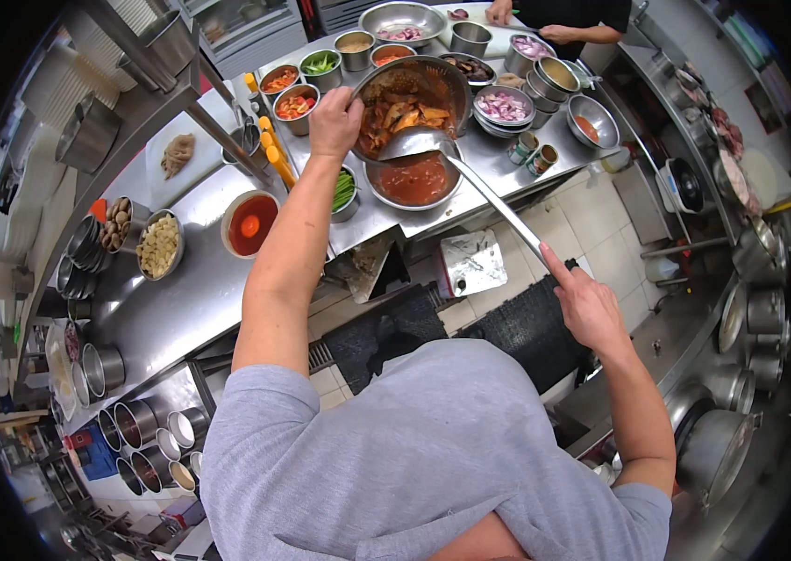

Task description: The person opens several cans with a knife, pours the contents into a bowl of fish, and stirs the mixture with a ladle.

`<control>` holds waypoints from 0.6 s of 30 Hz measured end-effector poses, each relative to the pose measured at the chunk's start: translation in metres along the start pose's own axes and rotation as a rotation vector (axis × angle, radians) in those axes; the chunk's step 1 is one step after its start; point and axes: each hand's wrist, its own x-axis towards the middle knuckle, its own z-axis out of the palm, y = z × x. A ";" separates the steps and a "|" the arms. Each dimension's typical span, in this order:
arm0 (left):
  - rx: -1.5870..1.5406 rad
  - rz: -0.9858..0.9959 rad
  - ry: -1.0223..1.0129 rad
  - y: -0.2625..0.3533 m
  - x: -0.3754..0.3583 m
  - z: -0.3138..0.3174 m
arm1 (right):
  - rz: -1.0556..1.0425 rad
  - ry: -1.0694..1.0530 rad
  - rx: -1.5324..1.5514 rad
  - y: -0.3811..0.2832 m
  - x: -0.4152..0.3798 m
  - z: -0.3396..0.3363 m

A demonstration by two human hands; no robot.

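Right grip (587, 304): clenched on the near end of a long ladle (493, 201), forefinger laid along the handle. From there, handle running up and away to the left, long axis slanting from the grip toward the far worktop (190, 290); scoop at the far end, hollow side apparently down, though hard to tell at this angle. Scoop just under the lip of a tilted bowl (414, 98) and just above a second bowl (414, 178) of red sauce standing flat beneath.

Left grip (334, 122): grasping the tilted bowl by its left rim, thumb side inward, arm stretched straight out. Bowl tipped toward the body, brown sauced pieces piled at its low edge, that edge touching or nearly touching the scoop. Left hand thus right at the bowls; right hand well back, joined to them only through the handle's length.

Beyond the left grip, leftward: small tubs of chopped vegetables (294, 103), orange bottles (274, 150), a greens tub (344, 192) just beside the sauce bowl. Farther left and nearer: a bowl of red liquid (250, 224), a bowl of pale pieces (160, 245). Past the bowls, far side: another person's hands (554, 33) at a board, apart from this work.
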 end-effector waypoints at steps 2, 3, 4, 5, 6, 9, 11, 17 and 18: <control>0.001 -0.001 0.002 0.003 0.002 -0.003 | -0.003 0.005 0.009 0.001 0.000 0.001; -0.001 -0.003 0.005 0.005 0.004 -0.004 | -0.004 0.010 0.015 0.001 0.000 0.002; 0.000 -0.002 0.004 0.006 0.004 -0.005 | -0.004 0.010 0.017 0.001 0.000 0.002; -0.002 -0.010 0.000 0.007 0.005 -0.005 | -0.004 0.014 0.015 0.000 -0.001 0.001; -0.005 -0.016 -0.002 0.008 0.006 -0.006 | -0.006 0.019 0.014 0.000 -0.001 0.001; -0.018 0.005 -0.001 0.008 0.008 -0.008 | -0.002 0.019 0.027 0.001 -0.001 0.002; -0.014 0.009 -0.004 0.009 0.009 -0.008 | -0.005 0.026 0.030 0.001 -0.002 0.003; -0.012 0.012 -0.006 0.011 0.011 -0.010 | -0.001 0.027 0.028 0.001 -0.003 0.004; -0.007 0.008 -0.002 0.012 0.011 -0.010 | 0.001 0.025 0.025 0.000 -0.004 0.004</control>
